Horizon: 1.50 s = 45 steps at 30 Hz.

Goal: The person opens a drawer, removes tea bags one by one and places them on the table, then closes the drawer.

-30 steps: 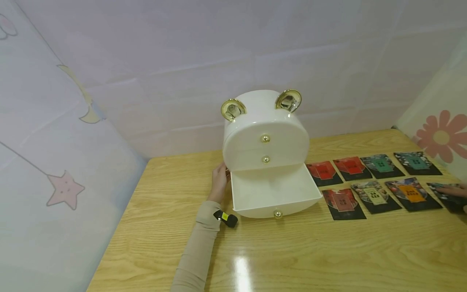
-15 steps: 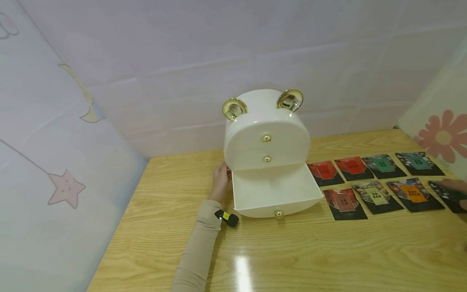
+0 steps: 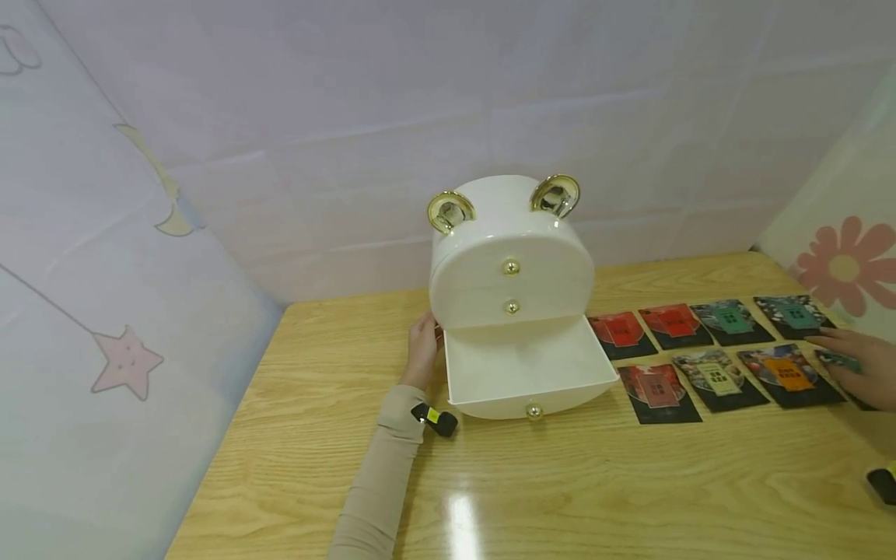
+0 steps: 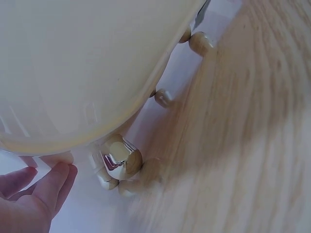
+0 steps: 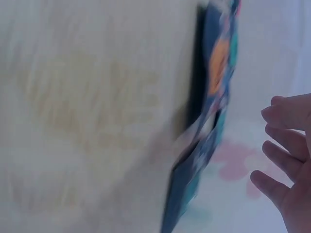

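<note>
A white bear-eared drawer box stands on the table, its bottom drawer pulled out and bare inside. My left hand rests its fingertips against the box's left side. The left wrist view shows those fingers just touching the white wall. At the right, my right hand hovers with spread, slightly bent fingers over the front row's rightmost packet, partly covering it. In the right wrist view the right hand holds nothing and is apart from the packets.
Flat, printed packets lie in two rows right of the box, among them red, green, brown-red, yellow and orange labelled ones. The wooden table meets a draped back wall.
My right hand has come farther into view from the right edge and lifted off the rightmost front packet, its fingers now visible. The left hand and the box stay put.
</note>
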### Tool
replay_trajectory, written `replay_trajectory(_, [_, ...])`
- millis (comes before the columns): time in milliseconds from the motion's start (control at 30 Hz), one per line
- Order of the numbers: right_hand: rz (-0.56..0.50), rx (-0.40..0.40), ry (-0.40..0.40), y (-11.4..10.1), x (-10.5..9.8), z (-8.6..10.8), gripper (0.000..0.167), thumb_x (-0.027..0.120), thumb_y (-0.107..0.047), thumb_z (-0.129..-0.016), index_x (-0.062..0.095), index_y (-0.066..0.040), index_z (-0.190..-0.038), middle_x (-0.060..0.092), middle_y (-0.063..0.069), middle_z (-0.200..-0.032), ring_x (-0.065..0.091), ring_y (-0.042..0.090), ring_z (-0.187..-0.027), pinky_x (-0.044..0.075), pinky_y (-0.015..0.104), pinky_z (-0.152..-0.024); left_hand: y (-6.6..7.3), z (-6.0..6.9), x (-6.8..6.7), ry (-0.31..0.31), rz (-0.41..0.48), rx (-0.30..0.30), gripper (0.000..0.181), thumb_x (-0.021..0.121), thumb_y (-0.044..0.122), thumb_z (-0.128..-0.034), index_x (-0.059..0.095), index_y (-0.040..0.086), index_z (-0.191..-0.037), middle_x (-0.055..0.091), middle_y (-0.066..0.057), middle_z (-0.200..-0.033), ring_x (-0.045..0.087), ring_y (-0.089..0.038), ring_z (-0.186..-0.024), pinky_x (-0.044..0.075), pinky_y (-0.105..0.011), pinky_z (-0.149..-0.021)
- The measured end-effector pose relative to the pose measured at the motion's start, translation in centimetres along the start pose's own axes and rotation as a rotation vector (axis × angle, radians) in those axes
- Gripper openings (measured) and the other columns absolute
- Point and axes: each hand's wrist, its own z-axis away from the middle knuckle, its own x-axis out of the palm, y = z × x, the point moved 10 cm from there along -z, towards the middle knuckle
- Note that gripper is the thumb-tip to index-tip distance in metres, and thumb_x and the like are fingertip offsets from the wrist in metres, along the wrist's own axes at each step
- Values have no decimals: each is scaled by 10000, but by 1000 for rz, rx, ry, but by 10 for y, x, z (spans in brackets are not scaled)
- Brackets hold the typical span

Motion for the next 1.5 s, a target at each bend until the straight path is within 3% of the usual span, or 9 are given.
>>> replay_trajectory(200, [40,-134,67,-50,-17,-12,452,636,107,-732,489,136,-1159,463,356,-1089,464,482,-873,402,472,-592,0,0,0,0,-6,5,350,344,191,-985,568,-17,-1156,566,-82,-1031,556,-162,-918,419,-414,-929])
replay_trajectory(333, [37,-174,134,-71,-26,-16,427,597,51,-814,478,84,-1223,488,355,-1086,468,488,-903,420,551,-684,0,0,0,2,-17,3,350,347,201,-986,572,-8,-1153,564,-81,-1041,553,-170,-939,417,-407,-932])
replay_trajectory(467, [0,-158,156,-85,-35,-20,353,574,-47,-878,500,72,-1203,487,355,-1084,439,486,-956,381,595,-758,0,1,-1,4,-20,4,350,353,210,-984,578,-8,-1142,566,-81,-1034,552,-173,-934,417,-408,-932])
replay_trajectory(633, [2,-94,146,-108,-44,-26,333,621,-90,-851,544,78,-1128,493,352,-1060,473,466,-911,407,585,-693,1,1,-1,9,-20,-2,349,361,218,-984,585,-7,-1129,568,-72,-1012,555,-165,-916,422,-413,-925])
replay_trajectory(767, [-20,-111,207,-131,-54,-28,334,641,-176,-847,589,67,-1069,562,326,-990,535,454,-833,429,587,-653,1,2,-2,14,-19,-2,349,364,216,-985,584,-9,-1134,567,-75,-1009,556,-164,-910,421,-416,-924])
replay_trajectory(1000, [-143,-284,387,-179,-68,-25,321,662,-271,-830,654,13,-977,637,176,-829,581,290,-613,451,408,-451,2,2,0,11,-30,-7,361,344,202,-991,559,-9,-1190,566,-76,-1018,557,-135,-879,434,-396,-912])
replay_trajectory(1100, [-187,-326,435,-197,-72,-23,387,598,-389,-864,664,-15,-935,640,125,-797,575,247,-594,451,365,-450,2,2,0,11,-32,-17,365,339,205,-995,546,-10,-1205,559,-55,-1009,551,-118,-868,442,-367,-902])
replay_trajectory(1267, [-272,-402,471,-227,-73,-22,533,422,-518,-903,666,-45,-876,582,-33,-686,508,108,-546,391,204,-450,2,2,-1,12,-13,-37,358,338,187,-995,539,-20,-1206,555,-27,-976,542,-116,-854,462,-317,-865])
replay_trajectory(1500, [-397,-549,479,-271,-64,-15,428,469,-440,-919,664,-69,-829,569,-77,-650,438,-9,-510,351,124,-438,7,5,1,19,-36,-54,357,347,170,-989,531,-24,-1226,574,-56,-1024,550,-146,-896,465,-303,-864])
